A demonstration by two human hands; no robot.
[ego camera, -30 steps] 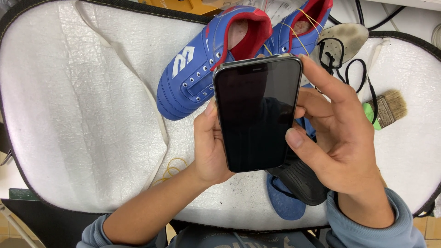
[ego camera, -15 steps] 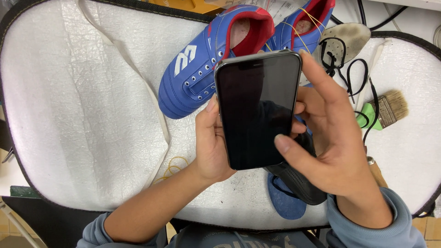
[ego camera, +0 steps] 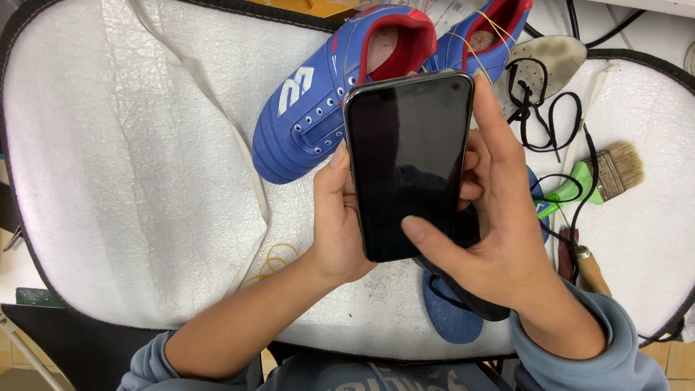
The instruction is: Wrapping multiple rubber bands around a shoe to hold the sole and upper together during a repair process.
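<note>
Phone (ego camera: 409,163) with dark screen held above white padded table (ego camera: 108,159), clamped between both hands. Left hand (ego camera: 340,217) grips left edge, fingers behind. Right hand (ego camera: 499,224) wraps right edge, thumb lying on lower screen. Blue shoe (ego camera: 311,108) with red lining lies just behind phone. Green-handled brush (ego camera: 597,174) and black laces (ego camera: 539,108) at right. Yellow rubber band (ego camera: 275,257) near left wrist.

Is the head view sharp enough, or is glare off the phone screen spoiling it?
Head view: sharp and evenly lit; the phone screen is dark with only a faint reflection, no harsh glare. Both hands, left and right, are in focus. Soft shadows on the white mat; its edges bow from wide-lens distortion.
</note>
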